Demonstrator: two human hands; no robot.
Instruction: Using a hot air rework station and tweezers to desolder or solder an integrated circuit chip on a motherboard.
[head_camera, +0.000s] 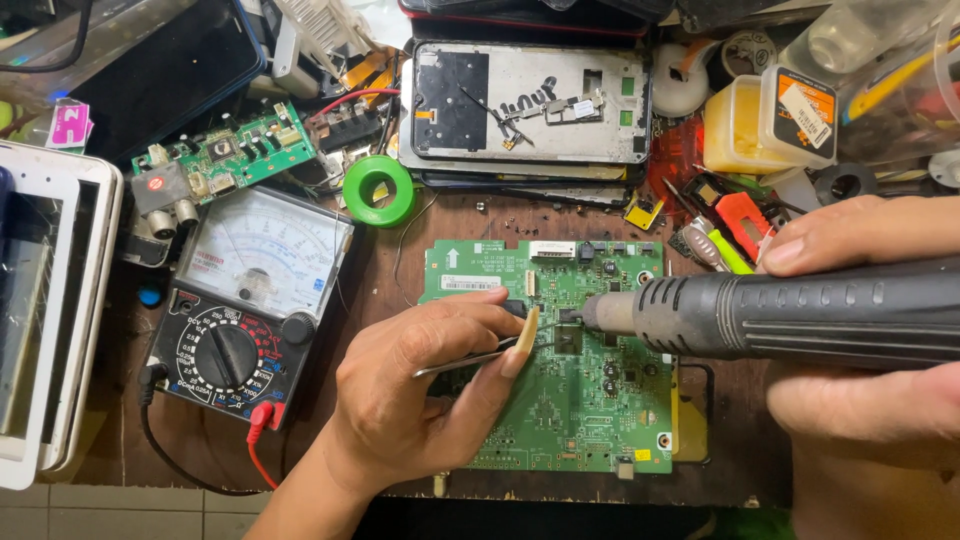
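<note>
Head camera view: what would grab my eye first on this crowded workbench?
At the centre lies a green circuit board, with the left hand pinching metal tweezers over it. From the right, the right hand aims a thick black hot-air tool with its metal nozzle at the same spot on the board. To the left sits an analog multimeter with a big black dial.
</note>
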